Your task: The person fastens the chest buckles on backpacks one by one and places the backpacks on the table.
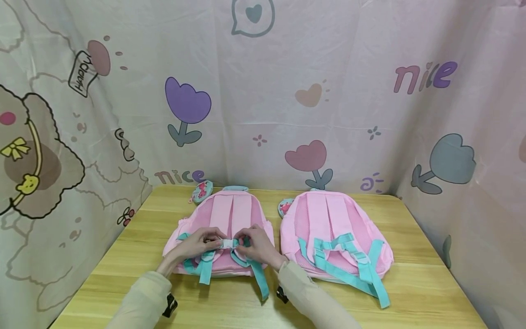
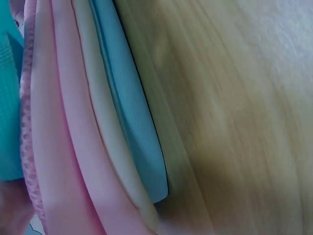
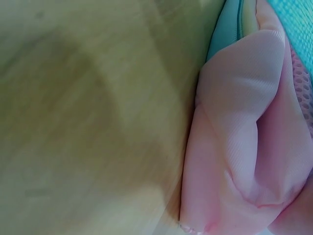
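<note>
Two pink backpacks lie on the table with their strap sides up. Over the left backpack (image 1: 222, 205) both hands meet at a white buckle (image 1: 227, 244) on its turquoise chest strap. My left hand (image 1: 199, 242) pinches the buckle's left end between thumb and fingers. From the other side, my right hand (image 1: 256, 246) pinches the strap right beside the buckle. The buckle's two halves sit together in the head view. Loose turquoise webbing (image 1: 260, 281) hangs below the hands toward the table. Each wrist view mostly shows the pink side of this backpack (image 2: 78, 122) and the table.
The right backpack (image 1: 361, 210) lies beside it, its turquoise straps (image 1: 349, 274) trailing onto the wooden table (image 1: 419, 283). Small round pouches (image 1: 202, 192) sit at the upper left of both bags. A printed curtain (image 1: 255, 91) surrounds the table at the back and sides.
</note>
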A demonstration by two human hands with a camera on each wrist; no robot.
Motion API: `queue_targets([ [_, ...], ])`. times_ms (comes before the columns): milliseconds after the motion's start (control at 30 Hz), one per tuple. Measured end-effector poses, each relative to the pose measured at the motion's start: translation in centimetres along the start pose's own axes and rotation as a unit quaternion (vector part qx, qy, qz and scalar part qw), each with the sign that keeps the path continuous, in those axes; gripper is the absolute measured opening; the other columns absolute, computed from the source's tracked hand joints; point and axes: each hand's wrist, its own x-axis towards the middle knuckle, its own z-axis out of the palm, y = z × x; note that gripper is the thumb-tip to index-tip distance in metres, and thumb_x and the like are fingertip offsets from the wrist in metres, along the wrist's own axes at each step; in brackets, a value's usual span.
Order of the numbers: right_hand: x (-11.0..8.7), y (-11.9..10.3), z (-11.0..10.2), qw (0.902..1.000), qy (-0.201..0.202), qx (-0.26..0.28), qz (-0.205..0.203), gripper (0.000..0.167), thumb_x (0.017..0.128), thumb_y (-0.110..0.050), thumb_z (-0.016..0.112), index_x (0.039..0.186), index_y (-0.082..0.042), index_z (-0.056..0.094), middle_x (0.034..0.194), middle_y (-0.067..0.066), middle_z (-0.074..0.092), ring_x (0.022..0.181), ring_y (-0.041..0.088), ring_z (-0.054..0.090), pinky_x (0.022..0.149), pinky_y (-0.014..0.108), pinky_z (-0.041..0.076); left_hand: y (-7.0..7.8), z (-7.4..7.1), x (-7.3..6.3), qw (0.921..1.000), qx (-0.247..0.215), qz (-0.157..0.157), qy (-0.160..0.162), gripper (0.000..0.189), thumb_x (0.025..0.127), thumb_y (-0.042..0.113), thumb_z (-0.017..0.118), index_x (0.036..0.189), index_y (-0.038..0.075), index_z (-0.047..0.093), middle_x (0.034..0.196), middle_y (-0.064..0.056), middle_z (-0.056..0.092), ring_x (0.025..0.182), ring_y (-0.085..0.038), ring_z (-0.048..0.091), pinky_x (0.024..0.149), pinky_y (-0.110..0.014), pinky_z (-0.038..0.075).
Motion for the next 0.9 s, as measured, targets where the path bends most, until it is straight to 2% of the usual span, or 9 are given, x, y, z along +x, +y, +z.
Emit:
queue_targets([
  [500,-0.1,-0.1,0.0,0.9999,-0.003,0.002,0.011,0.015,0.085,-0.010,0.074,0.100,-0.012,0.073,0.077,0.000,0.063,0.076,0.004,0.039,0.069,0.016,0.033,-0.4,-0.2,0.2,0.9999,0.001,0.004,-0.017,0.024,0.104,0.012,0.054,0.119,-0.002,0.066,0.099,-0.024,0.071,0.084,-0.006,0.063,0.078,-0.018,0.049],
  [667,-0.2,-0.2,-0.2,0.9999,-0.011,0.000,0.010,0.018,0.085,-0.011,0.073,0.103,-0.012,0.074,0.079,0.002,0.066,0.075,0.004,0.040,0.069,0.016,0.032,-0.2,-0.3,0.1,0.9998,0.001,-0.013,-0.018,0.027,0.104,0.015,0.055,0.122,-0.002,0.065,0.100,-0.021,0.072,0.085,-0.007,0.065,0.078,-0.018,0.049],
  [800,-0.4,-0.2,-1.0,0.9996,-0.026,0.001,-0.011,0.024,0.088,-0.014,0.071,0.112,-0.009,0.073,0.091,0.006,0.070,0.085,0.011,0.047,0.077,0.020,0.037,0.3,-0.7,-0.1,0.9994,0.010,-0.027,-0.019,0.031,0.104,0.021,0.056,0.127,0.002,0.065,0.110,-0.016,0.073,0.093,-0.007,0.065,0.081,-0.019,0.051],
  [900,-0.9,-0.1,-2.5,0.9991,-0.032,0.003,-0.026,0.029,0.093,-0.017,0.067,0.120,-0.007,0.069,0.108,0.009,0.069,0.102,0.020,0.052,0.089,0.029,0.043,0.9,-1.5,-0.3,0.9982,0.049,-0.032,0.008,0.034,0.103,0.026,0.058,0.129,0.005,0.066,0.121,-0.013,0.072,0.101,-0.011,0.065,0.084,-0.021,0.053],
])
